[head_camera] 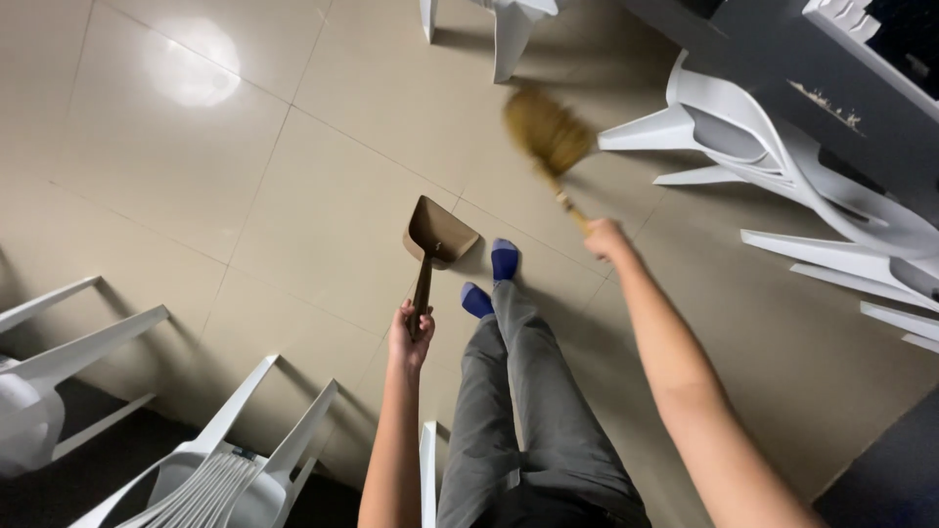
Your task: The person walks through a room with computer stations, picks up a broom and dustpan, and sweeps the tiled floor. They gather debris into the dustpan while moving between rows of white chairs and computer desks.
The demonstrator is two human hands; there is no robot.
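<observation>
Head view shows us both hands busy over the tiled floor (245, 176). Our left hand (409, 332) is clamped round the handle of a brown dustpan (438, 233), whose mouth rests on the tiles just ahead of our blue-socked feet (492, 277), likely so dirt can be caught low. Our right hand (606, 238) is closed on a straw broom (548, 132), its blurred bristles out ahead. White plastic chairs (782, 156) tipped on their sides crowd the right, with more at lower left.
</observation>
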